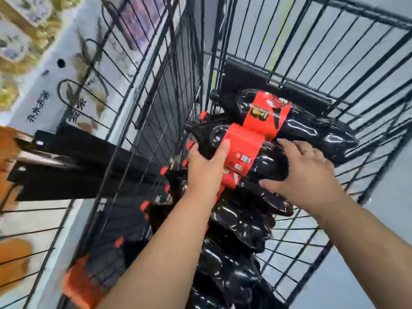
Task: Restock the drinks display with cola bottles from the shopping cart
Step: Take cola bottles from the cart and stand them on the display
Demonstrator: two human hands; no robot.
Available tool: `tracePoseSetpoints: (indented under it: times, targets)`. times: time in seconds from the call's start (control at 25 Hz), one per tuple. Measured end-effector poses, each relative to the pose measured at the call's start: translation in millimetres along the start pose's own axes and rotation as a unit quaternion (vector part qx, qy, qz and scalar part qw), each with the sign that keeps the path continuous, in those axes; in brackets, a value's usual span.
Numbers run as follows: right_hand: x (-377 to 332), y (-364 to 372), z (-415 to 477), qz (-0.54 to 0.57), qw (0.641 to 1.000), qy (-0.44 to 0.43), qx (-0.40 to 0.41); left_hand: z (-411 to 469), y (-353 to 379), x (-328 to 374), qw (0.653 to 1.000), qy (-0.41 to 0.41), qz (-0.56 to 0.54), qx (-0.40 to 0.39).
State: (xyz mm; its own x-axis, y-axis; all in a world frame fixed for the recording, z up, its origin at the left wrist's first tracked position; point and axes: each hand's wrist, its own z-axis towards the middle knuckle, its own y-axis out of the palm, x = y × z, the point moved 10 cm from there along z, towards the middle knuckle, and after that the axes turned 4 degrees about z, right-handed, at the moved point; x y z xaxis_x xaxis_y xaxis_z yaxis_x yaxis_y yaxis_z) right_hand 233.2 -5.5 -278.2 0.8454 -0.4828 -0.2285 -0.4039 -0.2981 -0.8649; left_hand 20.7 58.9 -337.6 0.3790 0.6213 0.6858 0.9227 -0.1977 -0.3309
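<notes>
Several dark cola bottles with red labels and red caps lie stacked in the black wire shopping cart (pixel 334 63). The one I reach for, a cola bottle (pixel 243 152), lies across the pile, cap to the left. My left hand (pixel 205 166) grips its neck end, thumb over the red label. My right hand (pixel 305 172) curls round its dark lower body from the right. Another cola bottle (pixel 296 121) lies just behind it, higher in the cart.
The cart's wire walls close in on the left (pixel 142 134) and far side. A black plastic flap (pixel 276 85) sits at the cart's far end. Left of the cart stand a black wire rack (pixel 89 97) and blurred shelves (pixel 20 41). Grey floor shows at right.
</notes>
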Motion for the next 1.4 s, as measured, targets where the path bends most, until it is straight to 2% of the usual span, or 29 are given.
tracePoseSetpoints:
  times: [0.16, 0.28, 0.48, 0.68, 1.0, 1.24, 1.4]
  targets:
    - [-5.7, 11.1, 20.1, -0.075, 0.996, -0.014, -0.035, 23.4, 20.1, -21.6, 0.986, -0.057, -0.159, 0.006]
    - [-8.9, 8.0, 22.5, -0.131, 0.990, -0.034, -0.032, 25.9, 34.0, -26.9, 0.970, -0.065, -0.233, 0.003]
    - [-12.7, 14.1, 20.0, -0.100, 0.992, -0.041, -0.061, 24.8, 41.1, -22.0, 0.944, -0.069, -0.322, 0.010]
    - [-13.5, 21.2, 21.1, -0.044, 0.991, -0.022, -0.127, 23.4, 44.4, -21.3, 0.935, -0.078, -0.345, -0.001]
    - [-15.8, 25.2, 2.3, 0.072, 0.991, -0.003, -0.110, 14.0, 35.7, -13.6, 0.937, -0.070, -0.339, -0.042]
    - [-32.5, 30.9, -47.9, 0.195, 0.977, 0.024, -0.083, -13.3, 1.9, -2.7, 0.958, 0.010, -0.274, -0.078]
    - [-56.0, 27.9, -88.7, 0.275, 0.959, 0.027, -0.058, -42.6, -35.4, 13.8, 0.960, 0.082, -0.249, -0.098]
